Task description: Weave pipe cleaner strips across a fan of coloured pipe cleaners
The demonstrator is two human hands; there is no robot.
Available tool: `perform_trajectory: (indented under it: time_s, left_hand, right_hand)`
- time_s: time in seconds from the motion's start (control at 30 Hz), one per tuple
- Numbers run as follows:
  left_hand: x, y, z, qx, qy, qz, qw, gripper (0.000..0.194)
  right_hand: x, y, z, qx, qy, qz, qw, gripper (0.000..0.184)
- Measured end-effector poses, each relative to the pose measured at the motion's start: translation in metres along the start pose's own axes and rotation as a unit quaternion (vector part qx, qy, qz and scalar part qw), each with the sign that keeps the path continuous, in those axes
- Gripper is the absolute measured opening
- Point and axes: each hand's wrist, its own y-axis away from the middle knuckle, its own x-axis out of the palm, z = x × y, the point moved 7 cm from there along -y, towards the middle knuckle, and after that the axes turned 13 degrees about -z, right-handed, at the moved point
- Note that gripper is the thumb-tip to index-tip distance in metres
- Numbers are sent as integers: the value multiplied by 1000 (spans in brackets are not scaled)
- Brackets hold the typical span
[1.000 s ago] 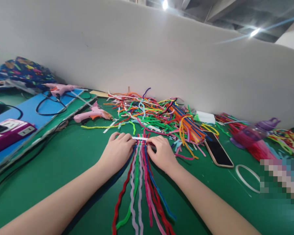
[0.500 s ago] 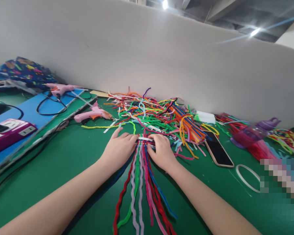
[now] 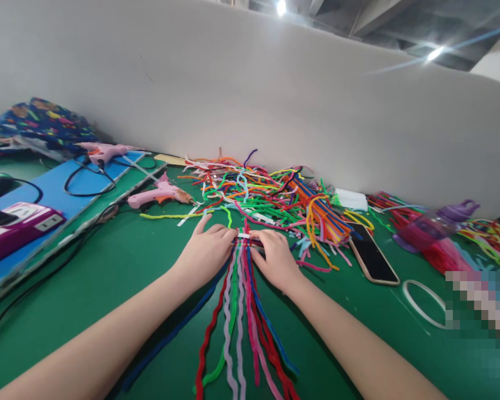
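Note:
Several long pipe cleaners [image 3: 240, 311] in red, lilac, green, pink and blue fan out toward me over the green table. At their far end they meet in a small woven band, where a short white strip [image 3: 244, 235] lies crosswise. My left hand [image 3: 208, 247] pinches the band's left side, its index finger raised. On the opposite side my right hand [image 3: 273, 255] grips the band between thumb and fingers. My fingertips partly hide the band's edges. A dark blue pipe cleaner [image 3: 170, 330] curves out beneath my left forearm.
Behind my hands lies a heap of loose pipe cleaners [image 3: 258, 191]. Left are a pink glue gun [image 3: 160, 194], another glue gun [image 3: 102, 151] and a purple power strip [image 3: 20, 228]. A phone [image 3: 373, 255], white ring [image 3: 425, 304] and purple bottle [image 3: 433, 225] are right.
My forearm has uncovered more of the dark blue pipe cleaner on the left. My right fingers have shifted slightly left along the white strip. Both hands keep their grip.

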Motion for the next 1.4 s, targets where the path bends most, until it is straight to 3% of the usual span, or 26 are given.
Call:
perform_trajectory:
  time_s: [0.57,0.73,0.97,1.4]
  left_hand:
    - [7,1,2,-13,24,4,1000,28]
    - [5,3,4,1,6,2,1000,26]
    - [-2,5,8,-7,6,-15,1000,21]
    - [0,7,11,-24,37,-21,999,25]
  right_hand:
    - [3,-1,2,-24,3,19,1000,27]
    - [0,0,2,-28,2,-6,1000,27]
    - [-5,2,0,-31,23,-50,998,10]
    - [-9,2,3,-38,39,-54,997,5]
